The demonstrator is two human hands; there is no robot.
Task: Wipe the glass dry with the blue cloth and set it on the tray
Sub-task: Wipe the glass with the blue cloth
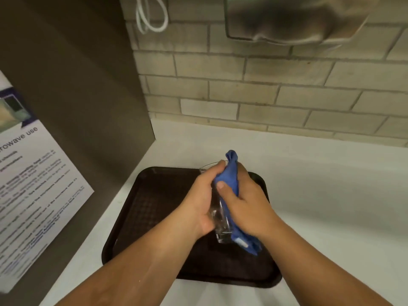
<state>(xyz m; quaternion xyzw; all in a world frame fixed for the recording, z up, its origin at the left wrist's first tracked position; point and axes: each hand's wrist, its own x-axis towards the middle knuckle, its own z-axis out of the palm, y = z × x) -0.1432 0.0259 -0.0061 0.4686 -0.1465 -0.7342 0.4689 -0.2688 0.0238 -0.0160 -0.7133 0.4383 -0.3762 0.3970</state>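
A clear drinking glass (219, 224) is held tilted above the dark brown tray (154, 208), its rim pointing away from me. My left hand (199, 199) grips the glass from the left side. My right hand (247, 204) presses the blue cloth (230, 173) against the glass's right side, thumb on top of the cloth. One end of the cloth sticks up past the rim and the other end hangs below the glass base. Most of the glass is hidden by my hands and the cloth.
The tray lies on a white counter (331, 195). A dark cabinet side (77, 96) with a printed microwave-use notice (28, 184) stands at the left. A brick wall (265, 91) runs behind, with a metal fixture (287, 18) and a white cable loop (152, 16) above.
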